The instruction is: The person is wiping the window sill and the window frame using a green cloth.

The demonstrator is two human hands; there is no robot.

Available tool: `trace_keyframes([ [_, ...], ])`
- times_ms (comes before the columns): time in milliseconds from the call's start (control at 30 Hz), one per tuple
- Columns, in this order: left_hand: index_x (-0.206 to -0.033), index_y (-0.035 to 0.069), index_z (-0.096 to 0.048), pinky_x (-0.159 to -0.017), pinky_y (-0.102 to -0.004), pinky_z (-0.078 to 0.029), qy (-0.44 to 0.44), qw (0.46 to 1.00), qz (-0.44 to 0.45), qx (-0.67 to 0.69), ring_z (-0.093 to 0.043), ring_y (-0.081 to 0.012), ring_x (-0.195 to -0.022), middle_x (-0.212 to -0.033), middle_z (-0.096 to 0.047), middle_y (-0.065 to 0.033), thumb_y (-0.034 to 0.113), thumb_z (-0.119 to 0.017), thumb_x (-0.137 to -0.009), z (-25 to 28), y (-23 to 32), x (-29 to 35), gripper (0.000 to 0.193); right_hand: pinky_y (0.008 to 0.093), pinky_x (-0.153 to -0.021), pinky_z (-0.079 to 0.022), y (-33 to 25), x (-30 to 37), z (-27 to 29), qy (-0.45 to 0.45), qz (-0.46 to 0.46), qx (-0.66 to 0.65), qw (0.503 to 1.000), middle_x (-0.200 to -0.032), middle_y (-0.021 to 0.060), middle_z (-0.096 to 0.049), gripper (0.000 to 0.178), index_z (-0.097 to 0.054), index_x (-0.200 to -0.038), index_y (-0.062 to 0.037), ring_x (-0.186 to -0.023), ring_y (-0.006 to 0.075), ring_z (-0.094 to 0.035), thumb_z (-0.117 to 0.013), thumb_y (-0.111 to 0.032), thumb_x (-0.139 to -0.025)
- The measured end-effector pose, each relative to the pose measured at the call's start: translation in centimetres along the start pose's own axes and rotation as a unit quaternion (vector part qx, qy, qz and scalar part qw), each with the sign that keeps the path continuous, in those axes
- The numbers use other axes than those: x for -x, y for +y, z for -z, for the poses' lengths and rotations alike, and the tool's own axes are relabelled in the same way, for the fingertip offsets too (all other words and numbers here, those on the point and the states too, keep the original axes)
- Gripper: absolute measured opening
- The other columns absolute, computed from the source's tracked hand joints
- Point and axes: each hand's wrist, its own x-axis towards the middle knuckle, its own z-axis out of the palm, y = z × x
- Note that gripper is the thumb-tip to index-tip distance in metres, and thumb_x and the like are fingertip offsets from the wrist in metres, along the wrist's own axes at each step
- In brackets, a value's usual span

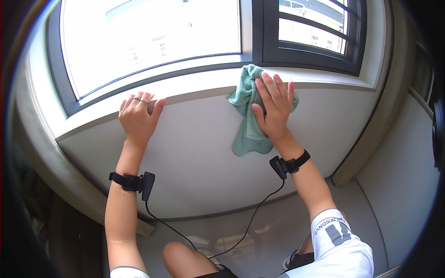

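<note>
A green cloth [252,134] lies bunched over the front edge of the white window sill [194,90], its lower end hanging down the panel below. On top of it my right hand [274,105] rests flat with the fingers spread, pressing it against the sill. Further left, my left hand [139,116] holds the sill's front edge, its fingers bent over the top and the thumb out to the side. A ring [140,99] shows on one of its fingers. Part of the cloth is hidden under my right palm.
Dark frames surround the large window [153,41] and the smaller barred window [315,23]. A pale wall panel [190,157] drops from the sill to the grey floor [278,227]. Black wrist straps trail a cable [250,222] between my arms. Pale trim [366,139] borders the right side.
</note>
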Motion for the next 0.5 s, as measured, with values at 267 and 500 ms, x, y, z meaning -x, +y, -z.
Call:
trace_keyframes([
  [267, -0.090, 0.009, -0.070, -0.075, -0.0385, -0.050, -0.004, 1.000, -0.016, 0.007, -0.067, -0.0278, -0.082, -0.089, -0.071, -0.0087, 0.040, -0.062, -0.093, -0.4, 0.2, 0.1, 0.032, 0.0546, -0.118, -0.022, -10.2, -0.4, -4.7, -0.069, 0.116, 0.019, 0.991, -0.154, 0.0013, -0.040, 0.049, -0.052, -0.142, -0.0188, -0.144, 0.0245, -0.034, -0.056, -0.032, -0.096],
  [500, -0.093, 0.008, -0.069, -0.076, -0.0377, -0.048, -0.017, 0.999, -0.019, 0.037, -0.066, -0.0264, -0.083, -0.092, -0.071, -0.0066, 0.034, -0.065, -0.093, 0.0, -0.2, 0.3, 0.026, 0.0565, -0.119, -0.022, -3.8, 0.8, -2.5, -0.054, 0.204, -0.010, 0.977, -0.149, -0.0010, -0.047, 0.043, -0.062, -0.132, -0.0212, -0.143, 0.0249, -0.037, -0.061, -0.029, -0.090],
])
